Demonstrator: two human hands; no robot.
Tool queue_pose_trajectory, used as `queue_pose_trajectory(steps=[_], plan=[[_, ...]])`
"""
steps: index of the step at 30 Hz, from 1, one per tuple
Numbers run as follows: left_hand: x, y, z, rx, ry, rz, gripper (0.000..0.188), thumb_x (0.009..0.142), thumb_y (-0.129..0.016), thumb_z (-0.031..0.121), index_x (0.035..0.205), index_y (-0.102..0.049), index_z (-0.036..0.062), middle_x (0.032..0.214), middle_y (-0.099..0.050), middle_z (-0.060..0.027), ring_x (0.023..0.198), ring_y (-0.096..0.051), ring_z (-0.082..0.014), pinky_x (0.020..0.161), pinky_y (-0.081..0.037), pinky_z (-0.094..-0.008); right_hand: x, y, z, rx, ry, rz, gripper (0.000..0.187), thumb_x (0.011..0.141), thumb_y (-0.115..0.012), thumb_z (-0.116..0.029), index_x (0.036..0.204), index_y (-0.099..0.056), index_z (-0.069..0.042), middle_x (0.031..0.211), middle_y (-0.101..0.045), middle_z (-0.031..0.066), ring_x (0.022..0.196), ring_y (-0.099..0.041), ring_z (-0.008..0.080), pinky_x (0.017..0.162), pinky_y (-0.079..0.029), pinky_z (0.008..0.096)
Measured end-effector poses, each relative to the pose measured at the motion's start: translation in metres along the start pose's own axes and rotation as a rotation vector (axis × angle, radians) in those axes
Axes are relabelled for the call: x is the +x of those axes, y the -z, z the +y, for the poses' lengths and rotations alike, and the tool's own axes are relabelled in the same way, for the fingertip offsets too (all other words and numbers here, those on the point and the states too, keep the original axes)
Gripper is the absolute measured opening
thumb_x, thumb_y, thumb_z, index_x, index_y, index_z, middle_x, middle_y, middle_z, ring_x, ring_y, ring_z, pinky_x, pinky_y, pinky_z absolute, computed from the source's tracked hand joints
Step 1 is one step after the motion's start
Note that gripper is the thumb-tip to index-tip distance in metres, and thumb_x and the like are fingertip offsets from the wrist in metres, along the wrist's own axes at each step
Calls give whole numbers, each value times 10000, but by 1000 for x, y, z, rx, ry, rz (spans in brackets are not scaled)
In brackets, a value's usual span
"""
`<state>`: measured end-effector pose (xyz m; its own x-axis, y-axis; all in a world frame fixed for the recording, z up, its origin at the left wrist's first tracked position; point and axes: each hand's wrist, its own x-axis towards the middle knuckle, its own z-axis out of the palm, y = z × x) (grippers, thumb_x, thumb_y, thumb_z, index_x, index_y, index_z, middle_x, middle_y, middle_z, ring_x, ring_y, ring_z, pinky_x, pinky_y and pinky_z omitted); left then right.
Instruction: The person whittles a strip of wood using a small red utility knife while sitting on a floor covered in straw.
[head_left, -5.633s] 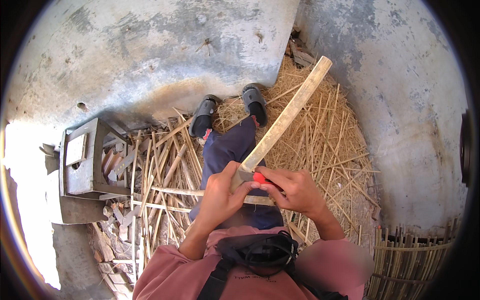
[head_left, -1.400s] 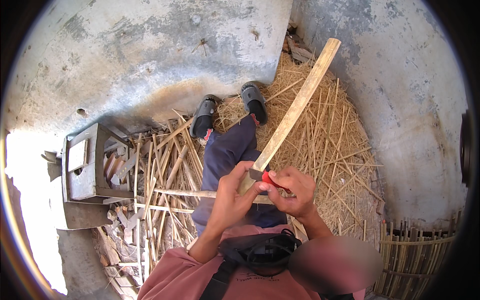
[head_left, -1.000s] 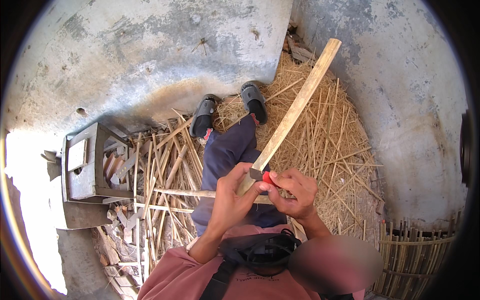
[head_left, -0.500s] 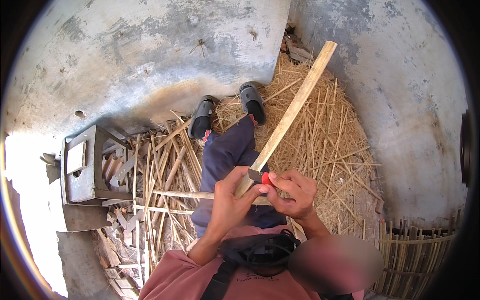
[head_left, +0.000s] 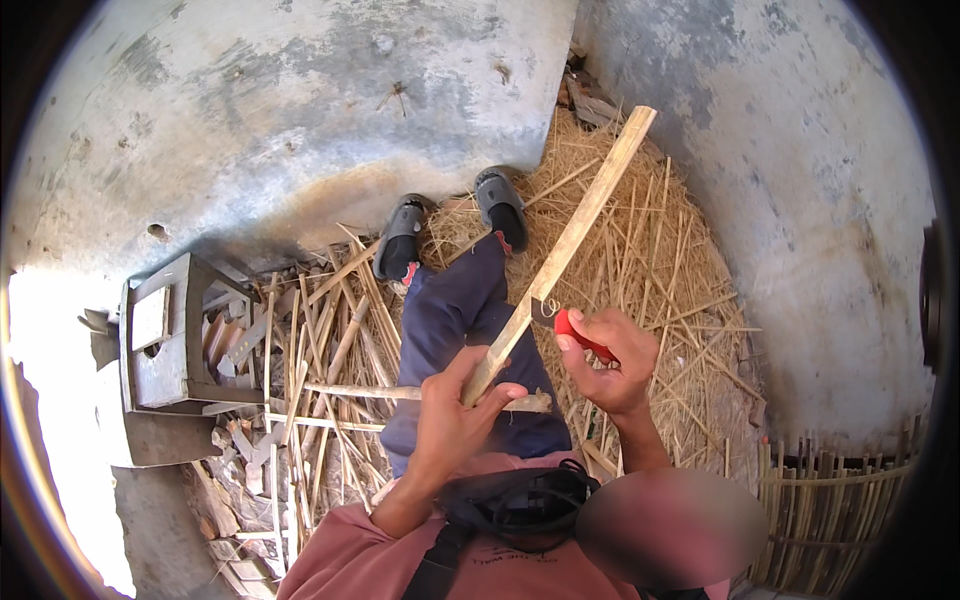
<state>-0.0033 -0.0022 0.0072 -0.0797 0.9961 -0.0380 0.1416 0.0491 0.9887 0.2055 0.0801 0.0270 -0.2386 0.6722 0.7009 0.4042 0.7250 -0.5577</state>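
Observation:
A long, flat bamboo strip (head_left: 585,222) slants from my lap up toward the far right. Near its lower end, my left hand (head_left: 448,412) is closed around it, thumb along the side. My right hand (head_left: 622,365) grips the red handle of a small knife (head_left: 592,340). The knife's dark blade touches the strip's right edge, a little beyond my left hand. A thin curled shaving (head_left: 550,307) hangs at the blade. Beneath the strip, a thicker bamboo stick (head_left: 345,391) lies across my legs.
Pale shavings (head_left: 690,290) and loose strips cover the ground around my shoes. Concrete walls (head_left: 330,90) rise ahead and to the right. At left stands a grey box-like frame (head_left: 185,385) with wood scraps. A slatted bamboo basket (head_left: 825,510) is at lower right.
My right hand and the knife have moved away from my left hand, outward along the strip. A curled shaving now shows at the blade. The strip has shifted slightly toward me.

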Motion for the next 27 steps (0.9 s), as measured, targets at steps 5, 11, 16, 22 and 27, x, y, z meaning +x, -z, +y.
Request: queue_pose_trajectory(steps=[5,11,16,22,27], plan=[[-2,3,-1,14,-36,33,446,925,-894,288,1199,-705,-9,824,-697,-98,732,-552,-95,669,-495,-298,3,-4,1,-8,25,1,270,814,-884,-35,1067,-795,-6,810,-755,119,659,-725,220,560,-556,308],[-4,4,-2,47,-73,78,335,1062,-736,305,1188,-721,-5,816,-696,-99,719,-564,-110,660,-477,-311,2,-6,2,-6,17,-9,263,820,-882,-46,1067,-798,-10,807,-749,117,656,-728,211,557,-554,300],[-6,5,8,77,-13,89,291,1097,-683,269,1181,-724,-6,810,-696,-103,718,-567,-118,663,-475,-311,2,-7,4,-16,18,-8,260,823,-881,-54,1068,-802,-20,793,-738,111,648,-724,207,550,-546,297],[-7,7,8,111,-6,90,269,1098,-678,246,1181,-714,-7,785,-671,-111,709,-561,-124,656,-467,-318,2,-12,6,17,37,24,215,828,-853,-19,1030,-779,-16,776,-711,117,597,-653,177,522,-478,284],[-8,7,7,124,-7,101,287,1097,-679,264,1187,-710,-7,763,-645,-120,692,-554,-137,646,-462,-334,1,-13,9,-4,26,8,272,823,-880,-64,1081,-805,-24,791,-738,107,639,-725,202,543,-542,296]])
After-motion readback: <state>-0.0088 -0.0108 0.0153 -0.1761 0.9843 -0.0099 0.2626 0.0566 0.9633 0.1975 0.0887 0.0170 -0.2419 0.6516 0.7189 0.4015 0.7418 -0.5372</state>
